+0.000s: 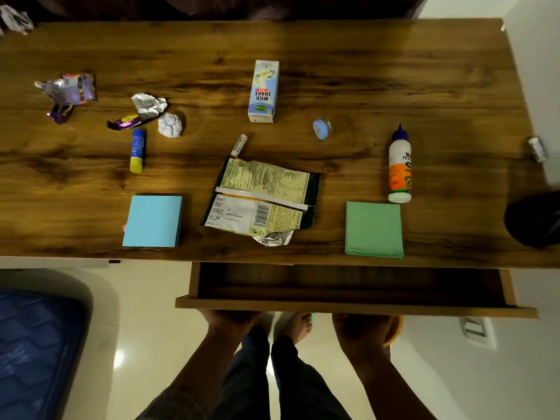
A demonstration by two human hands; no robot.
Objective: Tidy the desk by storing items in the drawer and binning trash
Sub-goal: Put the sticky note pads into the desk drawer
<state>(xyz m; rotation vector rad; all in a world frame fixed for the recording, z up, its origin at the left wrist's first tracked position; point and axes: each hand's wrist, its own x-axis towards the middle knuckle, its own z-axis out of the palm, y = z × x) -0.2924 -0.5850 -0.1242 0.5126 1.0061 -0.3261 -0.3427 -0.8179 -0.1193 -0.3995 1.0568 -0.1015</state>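
Observation:
The wooden drawer (348,307) stands pulled out below the desk (394,71) edge, its inside dark. My left hand (230,319) and my right hand (360,327) both grip the underside of its front panel; the fingers are hidden beneath it. On the desk lie a blue sticky pad (153,221), a green sticky pad (374,228), a flattened snack wrapper (262,197), a glue stick (138,150), a glue bottle (400,165), a milkshake carton (263,90), a tape roll (321,128), a small tube (239,145), a paper ball (169,124) and foil wrappers (68,89).
A dark round object (533,219) sits at the desk's right edge, with a small white item (538,149) behind it. A blue mattress (33,353) lies on the floor at lower left. Crumpled paper (15,19) shows at the far left corner. My feet stand under the drawer.

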